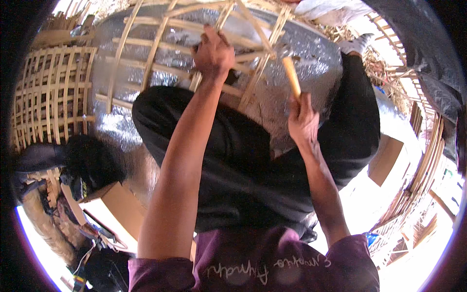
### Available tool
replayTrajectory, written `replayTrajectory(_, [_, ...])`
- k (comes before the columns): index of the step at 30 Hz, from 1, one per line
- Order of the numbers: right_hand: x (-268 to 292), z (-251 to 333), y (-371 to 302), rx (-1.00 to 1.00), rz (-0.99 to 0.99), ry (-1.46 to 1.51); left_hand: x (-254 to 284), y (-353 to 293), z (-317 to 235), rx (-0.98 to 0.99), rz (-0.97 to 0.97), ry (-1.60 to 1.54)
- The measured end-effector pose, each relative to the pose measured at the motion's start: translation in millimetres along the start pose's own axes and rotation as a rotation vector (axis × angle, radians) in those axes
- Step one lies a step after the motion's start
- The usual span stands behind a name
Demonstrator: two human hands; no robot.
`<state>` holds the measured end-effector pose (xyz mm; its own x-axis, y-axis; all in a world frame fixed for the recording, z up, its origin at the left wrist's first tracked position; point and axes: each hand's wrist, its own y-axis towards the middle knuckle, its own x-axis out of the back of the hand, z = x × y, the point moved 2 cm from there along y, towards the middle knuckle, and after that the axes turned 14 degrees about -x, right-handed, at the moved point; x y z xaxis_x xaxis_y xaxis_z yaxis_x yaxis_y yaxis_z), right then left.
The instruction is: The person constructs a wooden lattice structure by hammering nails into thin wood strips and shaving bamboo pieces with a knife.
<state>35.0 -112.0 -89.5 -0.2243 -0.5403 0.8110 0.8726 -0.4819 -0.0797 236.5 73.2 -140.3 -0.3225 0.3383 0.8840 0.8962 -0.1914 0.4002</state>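
A lattice of pale bamboo strips [154, 46] lies in front of me on a shiny silver sheet [311, 70]. Over the middle of the lattice is my left hand [214, 54], its fingers bent together against the strips; whatever they pinch is hidden. My right hand [303, 117] is wrapped round the wooden handle of a hammer [292, 78]. The hammer's metal head points away from me, just right of the lattice's crossed strips, and looks blurred against the silver sheet. My bent legs in black trousers [228, 160] cover the near end of the lattice.
A finished-looking woven bamboo panel [53, 92] stands at the left. Below it are a dark cap [41, 156] and an open cardboard box [114, 209]. Another cardboard piece [386, 159] sits at right, near stacked bamboo strips [418, 190]. My foot [356, 45] rests at the far right.
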Motion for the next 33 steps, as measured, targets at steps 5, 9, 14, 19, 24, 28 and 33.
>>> replayTrajectory(5, [6, -2, -3, 0.059, -0.052, 0.094, 2, -1, -3, -0.018, -0.043, -0.016])
replayTrajectory(9, [-15, -13, 3, 0.133, -0.002, -0.115, 2, -2, -5, -0.007, 0.011, -0.03])
replayTrajectory(14, [18, 13, -9, 0.155, -0.012, 0.248, 2, -3, -3, 0.017, 0.004, -0.021])
replayTrajectory(19, [-16, -17, 13, 0.06, 0.026, -0.1, -2, -1, -4, -0.002, 0.011, -0.068])
replayTrajectory(24, [-5, -11, 7, 0.027, 0.04, 0.024, 3, -1, 0, 0.005, 0.022, -0.03])
replayTrajectory(28, [-18, -27, 0, 0.076, 0.033, -0.024, -1, 0, -4, -0.003, -0.016, -0.027])
replayTrajectory(33, [0, 5, -1, 0.135, 0.021, 0.112, -1, -1, 4, 0.019, 0.05, -0.028])
